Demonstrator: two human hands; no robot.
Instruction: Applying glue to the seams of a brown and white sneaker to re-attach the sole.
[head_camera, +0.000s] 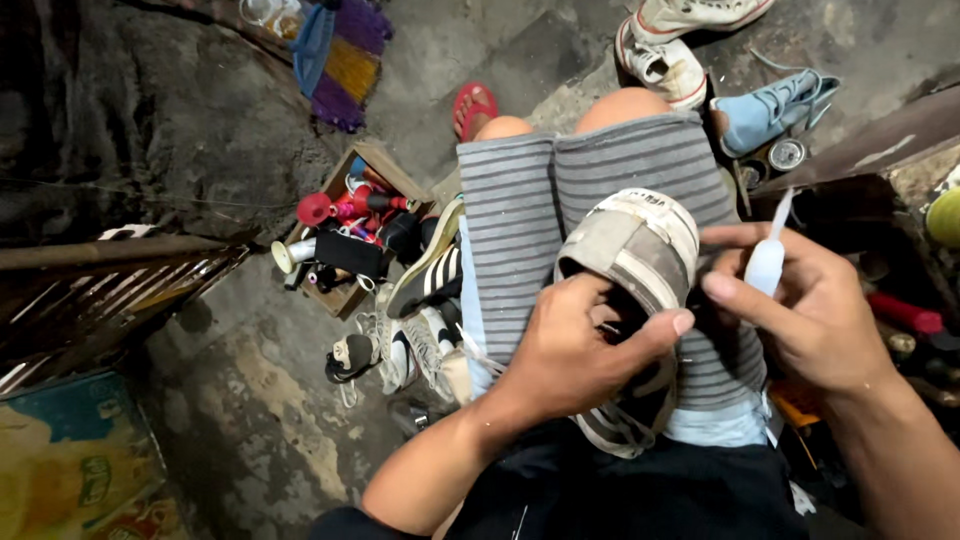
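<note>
A worn white and grey sneaker (640, 250) lies sole-up on my lap, over grey striped shorts (520, 220). My left hand (575, 350) grips the shoe's heel end, fingers inside the opening, thumb stretched along the side. My right hand (800, 310) pinches a small white squeeze tube (768, 258) with a thin nozzle pointing up, just right of the shoe's sole edge. The tube's tip does not touch the shoe.
A wooden box (350, 225) of thread spools and tools sits on the floor at left, with black and white sneakers (415, 320) beside it. White sneakers (670, 45) and a light blue shoe (775, 110) lie ahead. A red sandal (474, 105) is on my foot.
</note>
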